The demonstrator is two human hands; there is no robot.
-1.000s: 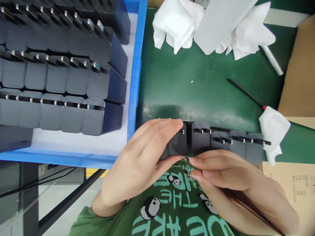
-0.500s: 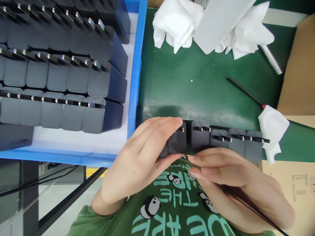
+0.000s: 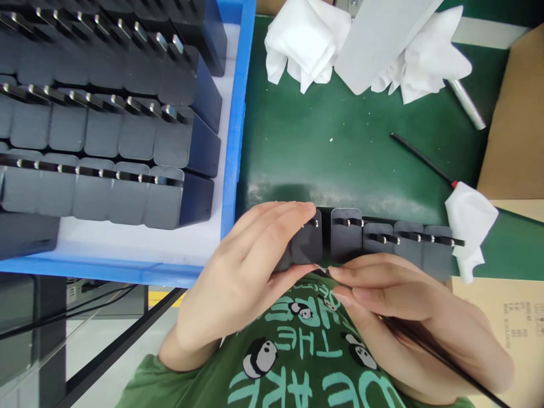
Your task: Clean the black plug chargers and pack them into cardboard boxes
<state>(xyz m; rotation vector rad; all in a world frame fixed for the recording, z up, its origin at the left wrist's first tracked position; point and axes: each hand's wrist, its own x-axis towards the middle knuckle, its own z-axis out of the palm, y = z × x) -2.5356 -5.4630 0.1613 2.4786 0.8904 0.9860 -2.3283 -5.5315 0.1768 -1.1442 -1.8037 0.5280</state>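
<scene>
My left hand (image 3: 242, 272) is wrapped over black plug-in power adapters (image 3: 306, 243) at the table's near edge, thumb below and fingers on top. Parts of these adapters are hidden under the fingers. My right hand (image 3: 408, 311) pinches a thin, dark, stick-like tool (image 3: 442, 357). Its fine tip meets the near side of the adapter by my left thumb; the exact contact is too small to make out. Just right of the held pair, across a narrow gap, a black adapter (image 3: 345, 243) stands with its metal prongs up, in a row with several others (image 3: 408, 249).
To the left, a blue-rimmed tray (image 3: 238, 141) holds rows of black adapters. Crumpled white cloths (image 3: 301, 42) lie at the back of the green table (image 3: 314, 141). A black rod (image 3: 420, 157) ends in a white cloth (image 3: 471, 221) at right, near cardboard boxes (image 3: 516, 130).
My right hand has shifted slightly to the right, and the tool's tip has moved right along the adapter's near side. My left hand keeps its hold.
</scene>
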